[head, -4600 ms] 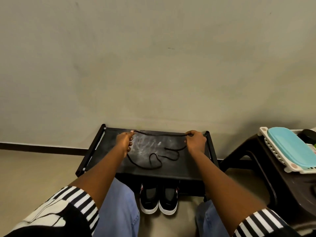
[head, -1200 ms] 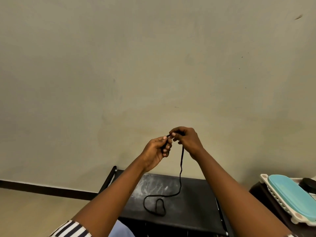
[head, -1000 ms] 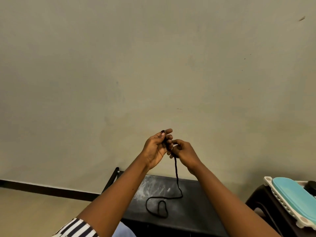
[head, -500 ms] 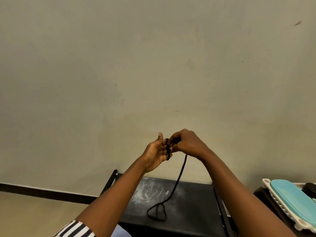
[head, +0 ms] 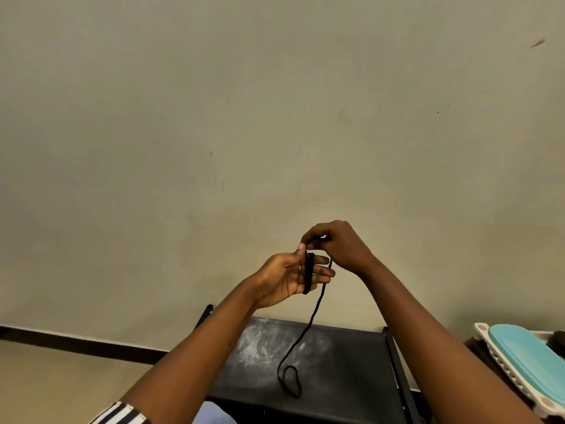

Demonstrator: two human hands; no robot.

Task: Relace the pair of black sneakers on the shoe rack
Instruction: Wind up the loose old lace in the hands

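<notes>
A black shoelace [head: 311, 322] is wound in several turns around the fingers of my left hand [head: 287, 278], which is held palm up above the black shoe rack [head: 345, 365]. My right hand [head: 337, 244] pinches the lace just above those fingers. The lace's free end hangs down and curls in a small loop on the rack's top. The black sneakers are out of view.
A plain beige wall fills the view behind the rack, with a dark skirting strip [head: 76, 344] along the floor at left. To the right a white tray with a turquoise lid [head: 532, 359] rests on a dark stool.
Earlier the lace lay stretched on the rack between both hands. It has been lifted, and my right hand has wrapped more turns around my left fingers; the tail on the rack is shorter.
</notes>
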